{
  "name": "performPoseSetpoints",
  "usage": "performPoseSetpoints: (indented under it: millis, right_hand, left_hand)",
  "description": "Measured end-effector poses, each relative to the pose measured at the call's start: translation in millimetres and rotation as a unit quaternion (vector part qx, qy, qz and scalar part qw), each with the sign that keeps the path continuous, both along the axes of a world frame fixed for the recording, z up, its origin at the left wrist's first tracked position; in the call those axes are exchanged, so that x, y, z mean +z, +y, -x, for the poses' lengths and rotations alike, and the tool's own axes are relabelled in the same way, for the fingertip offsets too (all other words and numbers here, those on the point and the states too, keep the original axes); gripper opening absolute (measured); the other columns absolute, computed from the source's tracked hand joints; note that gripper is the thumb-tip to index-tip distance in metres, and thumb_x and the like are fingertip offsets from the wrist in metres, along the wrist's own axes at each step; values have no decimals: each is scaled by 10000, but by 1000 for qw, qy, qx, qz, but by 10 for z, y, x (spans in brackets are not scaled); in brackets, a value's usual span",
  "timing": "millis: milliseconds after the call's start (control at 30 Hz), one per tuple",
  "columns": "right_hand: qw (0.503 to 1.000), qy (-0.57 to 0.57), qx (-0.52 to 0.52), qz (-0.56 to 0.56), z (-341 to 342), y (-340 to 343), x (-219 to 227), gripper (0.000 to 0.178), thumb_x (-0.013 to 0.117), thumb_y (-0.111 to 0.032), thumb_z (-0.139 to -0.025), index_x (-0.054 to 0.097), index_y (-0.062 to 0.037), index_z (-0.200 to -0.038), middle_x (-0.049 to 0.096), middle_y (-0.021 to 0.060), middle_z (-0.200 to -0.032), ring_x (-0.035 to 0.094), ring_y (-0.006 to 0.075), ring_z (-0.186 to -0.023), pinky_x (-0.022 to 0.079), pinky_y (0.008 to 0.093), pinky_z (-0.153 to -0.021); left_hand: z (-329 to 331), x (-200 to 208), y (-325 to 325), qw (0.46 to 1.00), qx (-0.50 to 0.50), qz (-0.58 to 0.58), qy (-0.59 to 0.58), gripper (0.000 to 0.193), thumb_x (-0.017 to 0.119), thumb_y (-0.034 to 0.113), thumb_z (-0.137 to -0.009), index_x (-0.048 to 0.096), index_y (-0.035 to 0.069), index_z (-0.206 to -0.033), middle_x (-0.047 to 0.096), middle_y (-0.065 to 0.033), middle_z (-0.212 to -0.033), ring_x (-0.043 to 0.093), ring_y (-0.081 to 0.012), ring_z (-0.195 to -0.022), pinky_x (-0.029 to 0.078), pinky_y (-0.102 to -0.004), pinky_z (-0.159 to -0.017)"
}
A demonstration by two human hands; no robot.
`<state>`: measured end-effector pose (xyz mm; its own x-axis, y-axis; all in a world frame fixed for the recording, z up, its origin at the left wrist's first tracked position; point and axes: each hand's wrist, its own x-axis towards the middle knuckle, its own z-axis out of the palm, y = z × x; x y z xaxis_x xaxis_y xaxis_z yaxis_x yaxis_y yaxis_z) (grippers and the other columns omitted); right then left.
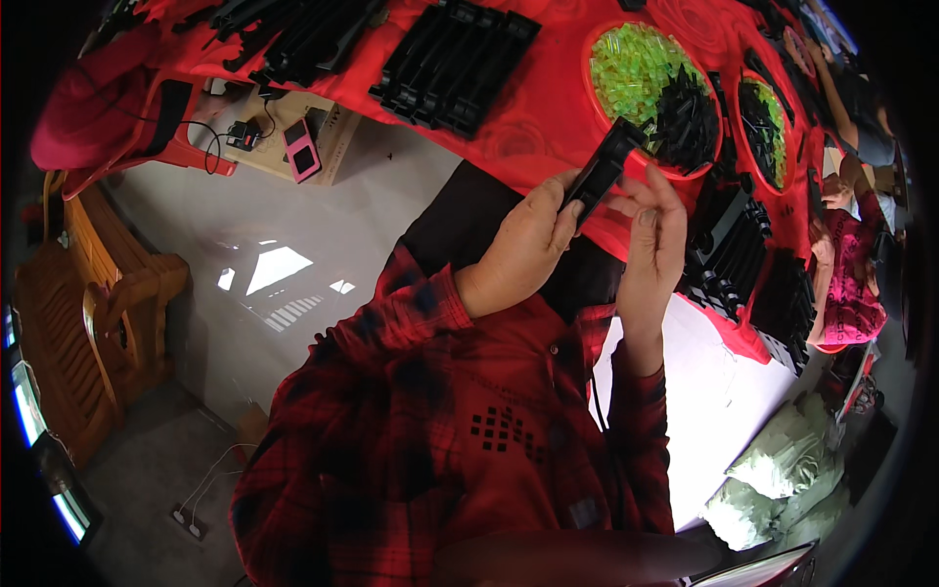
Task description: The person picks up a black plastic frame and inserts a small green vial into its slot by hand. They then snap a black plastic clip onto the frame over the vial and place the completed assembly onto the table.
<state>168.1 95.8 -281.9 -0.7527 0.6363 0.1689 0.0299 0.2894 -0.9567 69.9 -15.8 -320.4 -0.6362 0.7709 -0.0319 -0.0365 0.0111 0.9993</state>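
Note:
My left hand [533,227] is closed around a long black plastic piece [604,174], tilted up toward the right, with the thumb along its near end. Close to the piece's right side is my right hand [653,230], its fingers apart and nothing visible in them. Whether its fingertips touch the piece I cannot tell. Just beyond the piece, a round red-rimmed basin [593,83] holds small yellow-green translucent parts [636,68] and small black parts [687,119].
The red-covered table [533,108] bears a row of black plastic pieces [455,64], and more black pieces [729,249] lie right of my hands. A second basin [764,132] stands farther right, near other people. A wooden bench [98,303] and a pink device [301,150] are at left.

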Motion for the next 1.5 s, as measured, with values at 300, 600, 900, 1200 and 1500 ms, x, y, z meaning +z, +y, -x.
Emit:
performPoseSetpoints:
  millis: [300, 600, 900, 1200, 1500]
  right_hand:
    - [999, 33, -30, -18, 171, -64, -30, 451, 424, -155, -1069, 366, 15, -1483, 563, 161, -1318, 617, 214, -1139, 412, 362, -1056]
    - [996, 74, -11, 51, 237, -31, -12, 469, 450, -76, -1046, 350, -2, -1498, 554, 71, -1112, 590, 144, -1036, 458, 273, -926]
    - [997, 65, -39, -22, 188, -142, 11, 428, 443, -64, -1040, 384, 7, -1458, 565, 109, -1137, 607, 162, -1019, 477, 288, -901]
    - [992, 60, -70, -81, 124, -172, -67, 436, 470, -116, -1046, 377, 24, -1449, 553, 116, -1143, 593, 164, -1036, 476, 304, -902]
    - [990, 50, -83, -103, 67, -216, -184, 444, 464, -63, -1028, 350, 46, -1443, 500, 139, -1209, 571, 196, -1049, 470, 335, -924]
  left_hand:
    - [-2, -55, 1, 993, 36, 57, 99, 255, 504, 96, -1026, 526, -11, -1256, 654, -108, -946, 643, -149, -760, 526, -280, -668]
    - [-25, -21, 4, 996, 38, 45, 60, 265, 569, 128, -1007, 578, -16, -1229, 646, -82, -882, 629, -121, -736, 520, -266, -672]
    - [-53, -50, -45, 999, 41, 8, 0, 237, 605, 141, -999, 622, -22, -1170, 640, -23, -857, 602, -61, -749, 506, -228, -654]
    - [-58, 14, -50, 997, 24, 5, -77, 244, 607, 160, -1000, 640, -17, -1164, 635, -15, -871, 602, -63, -746, 503, -227, -653]
    - [-9, -69, -69, 996, -18, 9, -87, 255, 615, 192, -997, 641, -22, -1133, 645, -30, -890, 602, -75, -750, 508, -240, -667]
